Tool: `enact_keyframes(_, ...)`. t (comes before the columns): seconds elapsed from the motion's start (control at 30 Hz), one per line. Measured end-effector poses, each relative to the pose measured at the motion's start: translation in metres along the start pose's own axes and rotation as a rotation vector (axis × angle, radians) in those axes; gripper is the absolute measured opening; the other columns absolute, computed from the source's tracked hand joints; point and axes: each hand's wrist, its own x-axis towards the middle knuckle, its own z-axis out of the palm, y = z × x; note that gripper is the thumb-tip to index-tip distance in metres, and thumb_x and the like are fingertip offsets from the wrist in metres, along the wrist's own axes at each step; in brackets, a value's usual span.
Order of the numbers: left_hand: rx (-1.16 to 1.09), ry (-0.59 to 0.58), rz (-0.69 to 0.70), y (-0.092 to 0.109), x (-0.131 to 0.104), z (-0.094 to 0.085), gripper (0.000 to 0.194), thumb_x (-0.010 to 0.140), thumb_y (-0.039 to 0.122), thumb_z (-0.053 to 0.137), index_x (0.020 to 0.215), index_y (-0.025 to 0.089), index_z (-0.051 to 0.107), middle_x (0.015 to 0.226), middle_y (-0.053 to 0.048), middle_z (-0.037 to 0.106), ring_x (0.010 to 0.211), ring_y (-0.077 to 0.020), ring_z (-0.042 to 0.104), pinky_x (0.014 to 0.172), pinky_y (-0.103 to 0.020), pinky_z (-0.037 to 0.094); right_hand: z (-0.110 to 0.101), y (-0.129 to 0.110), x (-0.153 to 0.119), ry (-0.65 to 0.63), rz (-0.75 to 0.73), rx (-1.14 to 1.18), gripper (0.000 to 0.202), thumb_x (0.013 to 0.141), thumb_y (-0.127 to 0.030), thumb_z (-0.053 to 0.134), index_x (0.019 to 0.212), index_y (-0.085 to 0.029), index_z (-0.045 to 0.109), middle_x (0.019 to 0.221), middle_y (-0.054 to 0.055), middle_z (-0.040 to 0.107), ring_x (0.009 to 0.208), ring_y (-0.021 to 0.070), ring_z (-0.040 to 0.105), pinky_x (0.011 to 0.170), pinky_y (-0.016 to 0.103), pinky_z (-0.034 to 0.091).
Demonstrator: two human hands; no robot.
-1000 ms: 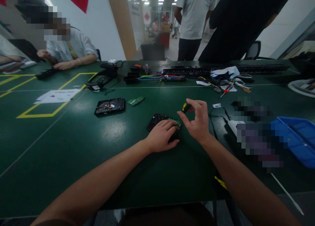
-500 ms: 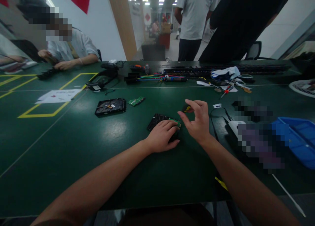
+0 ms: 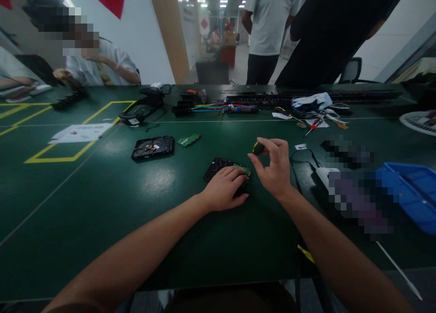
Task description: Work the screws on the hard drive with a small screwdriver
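A black hard drive [image 3: 215, 166] with a green circuit board [image 3: 242, 168] on its upper face lies on the table in front of me. My left hand [image 3: 226, 188] holds it down, fingers across its top and thumb along the near side, hiding much of it. Between the thumb and fingertips of my right hand [image 3: 274, 163] is a small screwdriver [image 3: 258, 148] with a black and yellow handle. Its thin shaft points down at the right end of the board; the tip's exact contact cannot be made out.
Left of my hands lie a second hard drive [image 3: 153, 148] and a loose green circuit board [image 3: 189, 140]. Cables and tools [image 3: 221, 108] line the back, with a red screwdriver [image 3: 313, 126]. A blue bin [image 3: 412, 195] stands right. A co-worker [image 3: 102, 67] sits across the table.
The screwdriver handle has turned in my right fingers and more of it shows. My left hand and the hard drive stay put. The co-worker across has raised one hand towards the face.
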Motion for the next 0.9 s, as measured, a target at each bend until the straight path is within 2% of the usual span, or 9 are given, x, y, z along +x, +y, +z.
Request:
enact_keyframes(0.1,-0.001,-0.008,-0.002,-0.0006,-0.0003,0.0006,0.049,0.095,0.047,0.066,0.135,0.018,0.061,0.143,-0.015,0.062,0.136,-0.0338,0.057,0.118,-0.052,0.047,-0.0016,-0.0004,0.0010,-0.018,0.007,-0.006,0.059,0.095,-0.017,0.067,0.147,-0.037,0.049,0.122,0.008,0.053,0.107,0.0252,0.059,0.088,0.048,0.064)
enact_keyframes(0.27,0.010,-0.011,-0.004,-0.0017,-0.0006,0.0018,0.050,0.095,0.048,0.066,0.134,0.017,0.061,0.143,-0.016,0.062,0.135,-0.0342,0.057,0.118,-0.052,0.047,0.0001,0.0006,-0.0009,-0.049,-0.001,0.073,0.063,0.096,-0.013,0.060,0.153,-0.034,0.043,0.135,0.012,0.050,0.123,0.0288,0.056,0.092,0.050,0.064)
enact_keyframes(0.33,0.010,-0.013,-0.002,-0.0016,-0.0006,0.0019,0.050,0.095,0.048,0.066,0.135,0.017,0.061,0.143,-0.016,0.062,0.136,-0.0344,0.057,0.117,-0.052,0.047,0.0003,0.0011,-0.0009,-0.055,-0.006,0.092,0.062,0.096,-0.015,0.063,0.152,-0.034,0.044,0.134,0.011,0.049,0.119,0.0278,0.057,0.091,0.049,0.064)
enact_keyframes(0.53,-0.012,-0.015,-0.004,-0.0019,-0.0005,0.0024,0.051,0.094,0.046,0.068,0.136,0.019,0.060,0.144,-0.015,0.061,0.138,-0.0344,0.056,0.119,-0.053,0.046,-0.0038,-0.0007,0.0038,-0.003,-0.019,-0.009,0.051,0.093,-0.022,0.074,0.138,-0.035,0.054,0.116,0.007,0.052,0.104,0.0247,0.058,0.081,0.045,0.063)
enact_keyframes(0.8,-0.006,-0.012,-0.007,-0.0019,-0.0007,0.0020,0.049,0.095,0.047,0.067,0.135,0.019,0.061,0.143,-0.015,0.062,0.136,-0.0341,0.057,0.117,-0.053,0.047,-0.0006,0.0025,0.0015,-0.008,0.005,0.066,0.062,0.095,-0.014,0.062,0.151,-0.033,0.045,0.130,0.011,0.050,0.111,0.0259,0.061,0.083,0.046,0.067)
enact_keyframes(0.9,-0.008,-0.006,0.002,-0.0012,-0.0004,0.0011,0.050,0.095,0.047,0.067,0.135,0.018,0.061,0.143,-0.016,0.062,0.135,-0.0343,0.058,0.117,-0.053,0.047,-0.0005,0.0027,0.0013,-0.010,0.005,0.066,0.062,0.095,-0.016,0.065,0.151,-0.034,0.046,0.130,0.010,0.051,0.110,0.0255,0.061,0.083,0.046,0.067)
